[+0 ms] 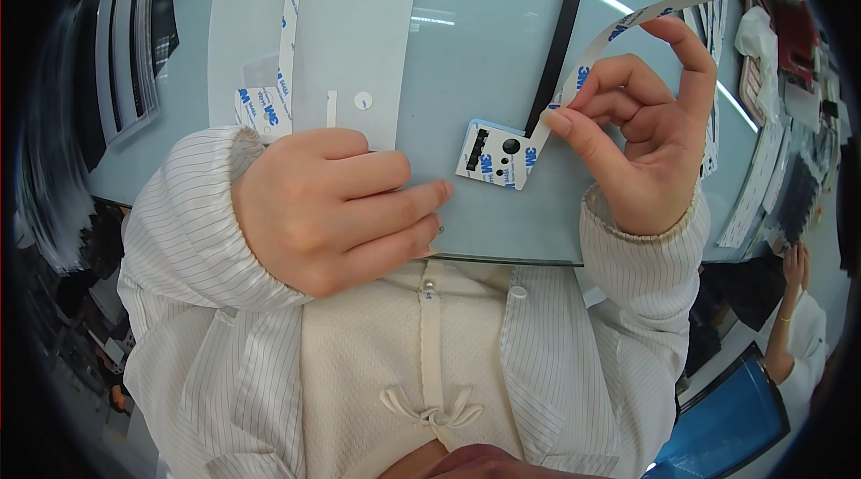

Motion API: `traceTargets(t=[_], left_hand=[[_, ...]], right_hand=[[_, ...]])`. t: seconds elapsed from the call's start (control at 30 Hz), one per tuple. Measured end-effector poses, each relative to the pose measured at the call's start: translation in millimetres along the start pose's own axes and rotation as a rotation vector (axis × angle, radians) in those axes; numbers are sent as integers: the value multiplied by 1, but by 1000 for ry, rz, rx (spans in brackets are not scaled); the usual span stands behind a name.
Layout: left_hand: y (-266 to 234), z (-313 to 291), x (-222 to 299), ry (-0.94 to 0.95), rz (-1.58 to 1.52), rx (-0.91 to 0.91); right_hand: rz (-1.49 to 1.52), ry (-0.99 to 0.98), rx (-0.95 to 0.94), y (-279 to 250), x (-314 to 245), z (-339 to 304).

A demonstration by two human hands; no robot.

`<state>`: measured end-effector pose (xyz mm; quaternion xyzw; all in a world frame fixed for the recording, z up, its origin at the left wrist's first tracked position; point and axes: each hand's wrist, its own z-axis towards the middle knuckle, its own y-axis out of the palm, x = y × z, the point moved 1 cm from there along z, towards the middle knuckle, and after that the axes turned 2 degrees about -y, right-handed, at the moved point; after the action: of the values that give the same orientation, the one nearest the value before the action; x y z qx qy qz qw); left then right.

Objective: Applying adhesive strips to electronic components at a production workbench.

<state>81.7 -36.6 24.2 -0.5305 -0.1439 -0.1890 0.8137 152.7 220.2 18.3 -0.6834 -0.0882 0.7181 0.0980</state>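
Note:
My right hand [641, 129] pinches a long white backing strip with blue print [664, 11] between thumb and fingers. From the pinch the strip arcs up to the far right, and its lower end meets a flat squarish piece [514, 181] with dark cut-outs and the same blue-printed white face. A thin black strip [563, 35] runs from that piece toward the far edge, lying on the glass tabletop [484, 48]. My left hand [327, 210] rests palm down by the near edge, fingers mostly stretched out, left of the squarish piece and apart from it. Its thumb is hidden.
A pale translucent sheet [359, 21] lies at left, bearing another printed strip [285, 48], a small white disc [362, 101] and a short white bar [332, 108]. Dark strips [126, 39] lie farther left. White strips [749, 187] and another person's arm [780, 340] appear at right.

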Motion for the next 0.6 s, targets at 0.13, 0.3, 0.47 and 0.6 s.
traceTargets(t=[0.13,0.3,0.47,0.6], left_hand=[[-1,0,0,5,3,-9],[-1,0,1,-3,3,-3],[0,-1,2,-11,2,11],[0,-2,1,-4,7,15]], right_hand=[[10,10,4,0,0,0],[8,27,6,1,-1,0],[4,15,9,2,-2,1],[-20,-22,3,2,0,0]])
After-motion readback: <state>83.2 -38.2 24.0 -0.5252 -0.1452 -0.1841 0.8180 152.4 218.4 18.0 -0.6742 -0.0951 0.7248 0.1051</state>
